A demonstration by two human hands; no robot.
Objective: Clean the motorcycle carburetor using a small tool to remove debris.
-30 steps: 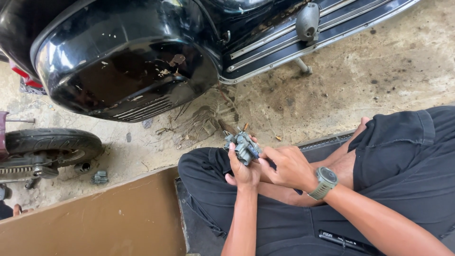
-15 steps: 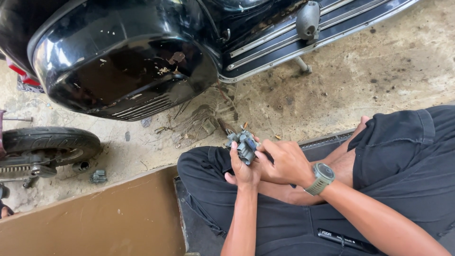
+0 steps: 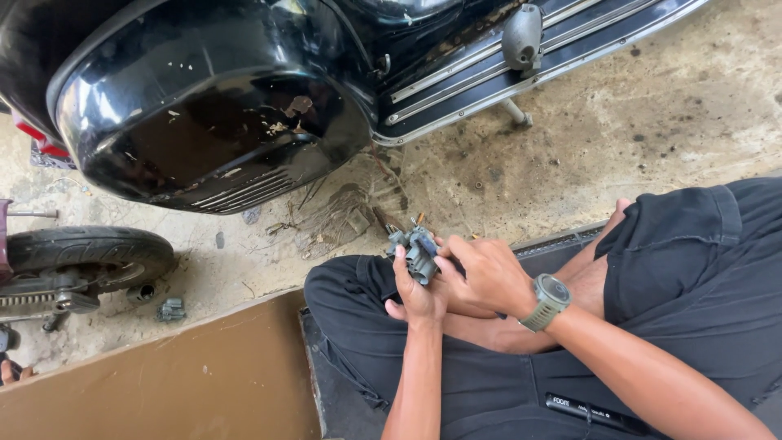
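Both hands, left hand (image 3: 417,293) and right hand (image 3: 487,273), are closed around the carburetor (image 3: 417,248) above the lap, and a loose small part could fall onto the dirty floor (image 3: 619,130).

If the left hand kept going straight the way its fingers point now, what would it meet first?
The left hand points up and away from the body, already gripping the small grey metal part. Past that, probably the stained concrete floor, then the black scooter body; depth is hard to judge.

Bare concrete floor (image 3: 652,122) lies open; scooter body (image 3: 212,106) blocks left.
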